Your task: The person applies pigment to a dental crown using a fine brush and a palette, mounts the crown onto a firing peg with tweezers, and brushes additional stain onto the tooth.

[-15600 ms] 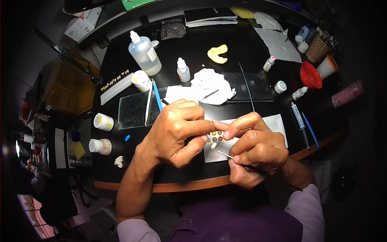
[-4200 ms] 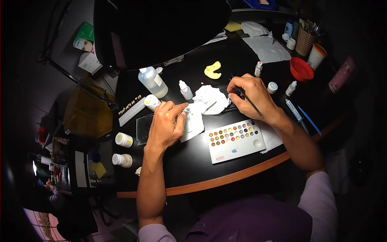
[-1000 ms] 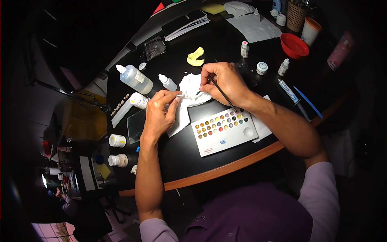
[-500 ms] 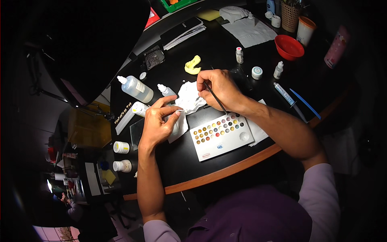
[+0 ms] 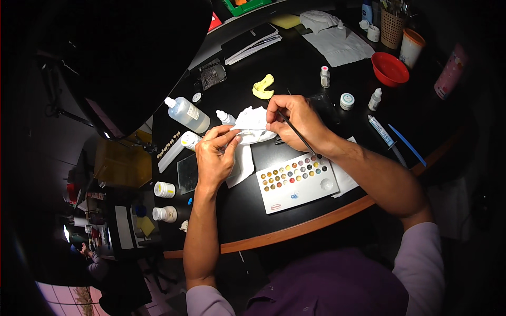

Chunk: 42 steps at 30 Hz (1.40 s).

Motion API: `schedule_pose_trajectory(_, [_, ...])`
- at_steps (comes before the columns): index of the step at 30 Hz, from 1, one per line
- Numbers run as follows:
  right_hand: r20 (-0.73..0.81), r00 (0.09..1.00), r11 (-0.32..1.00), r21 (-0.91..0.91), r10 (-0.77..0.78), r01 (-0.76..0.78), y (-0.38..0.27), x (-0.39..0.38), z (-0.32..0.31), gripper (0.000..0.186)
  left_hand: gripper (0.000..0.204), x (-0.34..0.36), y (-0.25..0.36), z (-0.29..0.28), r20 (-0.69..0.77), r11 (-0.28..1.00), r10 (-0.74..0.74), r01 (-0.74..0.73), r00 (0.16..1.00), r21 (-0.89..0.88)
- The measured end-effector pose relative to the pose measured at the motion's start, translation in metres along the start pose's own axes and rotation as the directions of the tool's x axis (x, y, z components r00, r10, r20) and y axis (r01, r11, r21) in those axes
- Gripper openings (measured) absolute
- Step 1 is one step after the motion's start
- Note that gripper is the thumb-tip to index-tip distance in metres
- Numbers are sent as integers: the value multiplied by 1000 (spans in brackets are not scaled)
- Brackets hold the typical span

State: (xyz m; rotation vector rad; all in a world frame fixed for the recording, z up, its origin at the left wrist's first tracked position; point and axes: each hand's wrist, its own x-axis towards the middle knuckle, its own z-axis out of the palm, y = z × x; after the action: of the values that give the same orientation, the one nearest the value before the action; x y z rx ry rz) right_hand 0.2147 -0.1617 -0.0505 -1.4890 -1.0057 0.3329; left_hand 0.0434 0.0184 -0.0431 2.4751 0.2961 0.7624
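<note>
My left hand [image 5: 216, 155] pinches something small and pale, hard to make out, beside a crumpled white tissue [image 5: 250, 117]. My right hand [image 5: 299, 124] is closed on a slim black-handled brush [image 5: 299, 138] slanting over a white palette [image 5: 284, 197] of colored wells; its fingertips are at the tissue. A paper sheet [image 5: 240, 166] and dark glass slab [image 5: 187, 174] lie under and left of my left hand. A small dropper bottle [image 5: 224, 117] and large clear bottle [image 5: 188, 116] stand behind it. A yellow horseshoe-shaped cast [image 5: 263, 87] sits beyond my right hand.
A red bowl [image 5: 390, 68], cups and small bottles stand right; a syringe [image 5: 382, 131] lies there. White jars [image 5: 164, 189] and a tab strip [image 5: 168, 155] line the left. A dark lamp-like shape [image 5: 132, 52] overhangs upper left. A co-worker [image 5: 95, 263] works far left.
From working together over the palette earlier, my hands moved apart and back to the tissue. In the last second, my left hand edged rightward toward it; my right hand keeps the brush.
</note>
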Motion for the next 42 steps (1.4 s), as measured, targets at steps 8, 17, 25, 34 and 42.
schedule_pose_trajectory(8, [-86, 995, 984, 166, -49, 63, 5, 5, 5, 15, 18, -1, 3, 2, -108, 988, 139, -132, 984, 76])
schedule_pose_trajectory(17, [-33, 998, 991, 127, 47, -43, -4, 1, 2, 14, 19, -3, 8, 3, -172, 975, 208, -190, 963, 115])
schedule_pose_trajectory(25, [-21, 997, 994, 86, 68, -66, -7, -1, 0, 13, 20, -3, 5, 5, -187, 975, 210, -191, 960, 115])
schedule_pose_trajectory(34, [-41, 995, 994, 69, 93, -90, -6, -2, 1, 12, 20, -4, 4, 5, -195, 977, 196, -176, 961, 119])
schedule_pose_trajectory(42, [-20, 996, 988, 136, 82, -78, -7, 1, 3, 13, 19, -6, 2, 5, -211, 989, 135, -120, 968, 83])
